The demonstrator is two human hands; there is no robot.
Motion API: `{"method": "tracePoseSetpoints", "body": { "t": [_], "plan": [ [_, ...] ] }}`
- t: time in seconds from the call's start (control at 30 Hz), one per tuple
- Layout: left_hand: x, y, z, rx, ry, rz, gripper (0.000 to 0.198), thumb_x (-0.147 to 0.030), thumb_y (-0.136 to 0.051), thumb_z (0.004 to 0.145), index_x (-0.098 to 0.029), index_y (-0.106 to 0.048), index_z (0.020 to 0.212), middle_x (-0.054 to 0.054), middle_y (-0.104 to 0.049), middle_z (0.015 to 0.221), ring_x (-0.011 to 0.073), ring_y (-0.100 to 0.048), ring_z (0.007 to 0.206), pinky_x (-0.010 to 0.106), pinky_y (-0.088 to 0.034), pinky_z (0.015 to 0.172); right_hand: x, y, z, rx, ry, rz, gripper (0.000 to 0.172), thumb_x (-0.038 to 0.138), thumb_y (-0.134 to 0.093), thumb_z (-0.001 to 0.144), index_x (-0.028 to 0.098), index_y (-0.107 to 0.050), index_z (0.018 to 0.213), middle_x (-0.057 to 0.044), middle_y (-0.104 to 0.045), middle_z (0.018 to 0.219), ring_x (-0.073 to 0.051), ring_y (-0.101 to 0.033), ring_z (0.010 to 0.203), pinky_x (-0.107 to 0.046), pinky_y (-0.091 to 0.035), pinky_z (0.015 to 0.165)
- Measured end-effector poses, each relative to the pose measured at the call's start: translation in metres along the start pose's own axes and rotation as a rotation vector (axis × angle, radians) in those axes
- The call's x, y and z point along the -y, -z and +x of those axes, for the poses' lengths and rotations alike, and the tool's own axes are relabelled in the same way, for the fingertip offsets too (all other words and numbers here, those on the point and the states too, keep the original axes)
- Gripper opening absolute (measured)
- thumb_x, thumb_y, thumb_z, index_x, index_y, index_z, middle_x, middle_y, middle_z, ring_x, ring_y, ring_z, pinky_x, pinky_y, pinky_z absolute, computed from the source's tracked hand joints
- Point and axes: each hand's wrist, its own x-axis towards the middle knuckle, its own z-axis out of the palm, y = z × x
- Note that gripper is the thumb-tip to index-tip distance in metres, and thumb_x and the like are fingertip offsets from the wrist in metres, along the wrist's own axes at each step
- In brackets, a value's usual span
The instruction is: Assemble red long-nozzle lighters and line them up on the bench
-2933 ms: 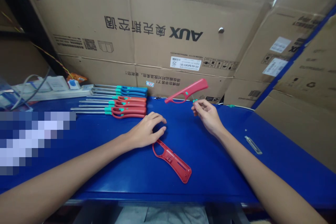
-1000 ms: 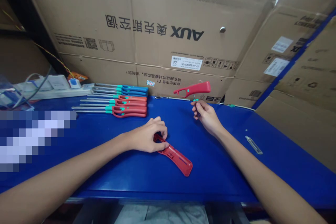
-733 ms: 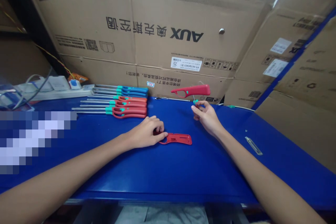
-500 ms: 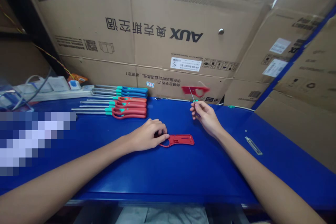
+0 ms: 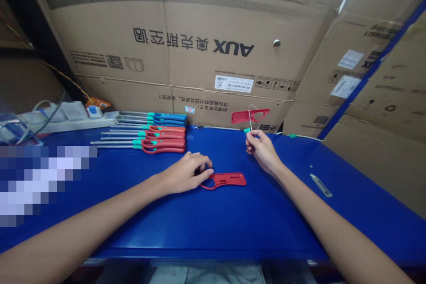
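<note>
My left hand point(image 5: 189, 172) rests on the blue table, thumb and fingers closed around the ring end of a red lighter handle half point(image 5: 231, 179). That half lies flat, its hollow inner side facing up. At the back right my raised right hand point(image 5: 262, 148) pinches a thin pale rod point(image 5: 250, 120). A second red handle half point(image 5: 240, 117) is up at the rod's top, in front of the cardboard; how they are joined is unclear. Beside my right fingertips shows a small green piece point(image 5: 246, 130); I cannot tell whether they touch it.
Several assembled long-necked lighters, red point(image 5: 166, 145) and blue point(image 5: 168, 117), lie in a stack at the left back. Behind them is a white power strip point(image 5: 83, 120) with plugs. A clear, narrow plastic piece point(image 5: 321, 185) lies at the right. Cardboard point(image 5: 193, 66) walls the back.
My right hand has moved slightly right, and the red half above it has tilted, its right end now higher. The left hand keeps its hold on the lying half.
</note>
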Motion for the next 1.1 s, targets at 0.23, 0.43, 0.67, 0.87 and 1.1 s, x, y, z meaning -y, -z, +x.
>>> {"method": "tracePoseSetpoints", "body": {
  "t": [0.23,0.43,0.67,0.87,1.1],
  "plan": [
    [-0.0003,0.0008,0.0006,-0.001,-0.004,0.003,0.02,-0.034,-0.049,0.092,-0.019,-0.062,0.091,0.0,-0.06,0.075,0.0168,-0.055,0.076,0.032,-0.04,0.075,0.0039,0.0012,-0.0015,0.052,0.029,-0.058,0.041,0.055,-0.072,0.064,0.021,-0.063,0.084,0.003,-0.056,0.068,-0.009,-0.047,0.056,-0.022,-0.039,0.048],
    [0.0011,0.0002,0.0006,0.009,-0.01,0.009,0.021,-0.035,-0.048,0.093,-0.019,-0.062,0.093,0.001,-0.06,0.076,0.0174,-0.056,0.079,0.032,-0.04,0.076,0.0026,-0.0026,-0.0024,0.047,-0.006,0.064,0.046,0.044,-0.082,0.056,0.023,-0.052,0.083,0.009,-0.051,0.058,-0.007,-0.041,0.048,-0.022,-0.036,0.046],
    [0.0009,0.0005,0.0004,0.01,-0.011,0.01,0.021,-0.035,-0.048,0.093,-0.019,-0.062,0.094,0.001,-0.06,0.079,0.0175,-0.056,0.081,0.033,-0.041,0.078,0.0002,0.0002,-0.002,0.049,0.069,0.065,0.048,0.045,-0.085,0.054,0.022,-0.05,0.078,0.005,-0.059,0.064,-0.011,-0.053,0.058,-0.024,-0.042,0.053],
    [-0.0005,0.0009,0.0005,0.012,-0.015,0.022,0.022,-0.035,-0.046,0.093,-0.019,-0.062,0.092,0.002,-0.061,0.078,0.0174,-0.055,0.08,0.033,-0.041,0.077,0.0052,-0.0009,-0.0025,0.057,0.049,0.089,0.039,0.053,-0.075,0.066,0.02,-0.061,0.08,0.003,-0.053,0.066,-0.009,-0.047,0.055,-0.024,-0.04,0.05],
    [0.0018,0.0,0.0005,0.017,-0.018,0.018,0.022,-0.033,-0.046,0.093,-0.019,-0.062,0.093,0.002,-0.061,0.08,0.0176,-0.055,0.081,0.033,-0.041,0.078,0.0078,-0.0026,-0.0011,-0.053,0.084,0.165,0.048,0.041,-0.084,0.057,0.024,-0.044,0.079,0.009,-0.049,0.055,-0.008,-0.041,0.048,-0.022,-0.035,0.047]
  ]
}}
